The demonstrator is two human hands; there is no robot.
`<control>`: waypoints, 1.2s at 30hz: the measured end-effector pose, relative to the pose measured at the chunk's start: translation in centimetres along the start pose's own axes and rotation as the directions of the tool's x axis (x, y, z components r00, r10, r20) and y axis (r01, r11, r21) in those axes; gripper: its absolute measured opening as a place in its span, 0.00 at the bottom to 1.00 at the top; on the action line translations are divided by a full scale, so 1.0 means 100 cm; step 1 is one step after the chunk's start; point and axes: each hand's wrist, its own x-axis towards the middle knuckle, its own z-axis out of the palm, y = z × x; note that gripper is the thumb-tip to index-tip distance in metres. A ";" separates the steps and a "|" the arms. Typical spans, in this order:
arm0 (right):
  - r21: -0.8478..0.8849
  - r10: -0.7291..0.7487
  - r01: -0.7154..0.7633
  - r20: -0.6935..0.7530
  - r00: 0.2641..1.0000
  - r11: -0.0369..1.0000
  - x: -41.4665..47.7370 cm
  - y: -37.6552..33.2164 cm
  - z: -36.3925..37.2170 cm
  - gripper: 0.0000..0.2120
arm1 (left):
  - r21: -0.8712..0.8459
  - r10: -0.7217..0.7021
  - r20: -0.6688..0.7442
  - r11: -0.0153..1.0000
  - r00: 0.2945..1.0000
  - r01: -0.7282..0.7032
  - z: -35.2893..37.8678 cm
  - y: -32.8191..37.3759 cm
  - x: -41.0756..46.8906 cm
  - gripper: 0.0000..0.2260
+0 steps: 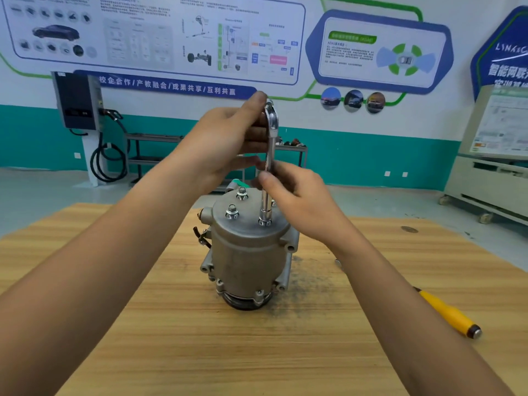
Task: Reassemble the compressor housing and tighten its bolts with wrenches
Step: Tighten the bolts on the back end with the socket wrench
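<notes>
Atop compressor housing (245, 252): wrench (273, 121) upright on bolt (264, 223); left grip (228, 138) clasps head, right grip (291, 190) pinches shaft.

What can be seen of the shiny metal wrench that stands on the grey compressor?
The shiny chrome-like socket wrench stands nearly upright, its socket end set down on the flat top of the grey metal compressor housing. The left hand grips its rounded head; the right hand pinches its slim shaft lower down.

Wooden tabletop (143, 324) open left of compressor (245, 252), yellow-handled tool (445, 312) lying at right, upright wrench (270, 167) standing over its top
</notes>
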 end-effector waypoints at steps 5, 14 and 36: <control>-0.087 -0.050 0.045 -0.061 0.997 0.995 -0.002 0.000 0.002 0.08 | 0.160 0.059 0.024 0.985 0.998 -0.062 0.009 0.011 -0.003 0.13; 0.041 0.009 -0.011 0.042 0.999 0.999 -0.002 0.003 0.004 0.09 | 0.900 0.413 0.292 0.186 0.862 -0.394 -0.001 0.026 -0.010 0.10; -0.077 -0.019 0.023 0.049 0.999 0.997 0.002 -0.005 0.008 0.06 | 0.882 0.430 0.176 0.331 0.885 -0.336 0.008 0.032 -0.012 0.14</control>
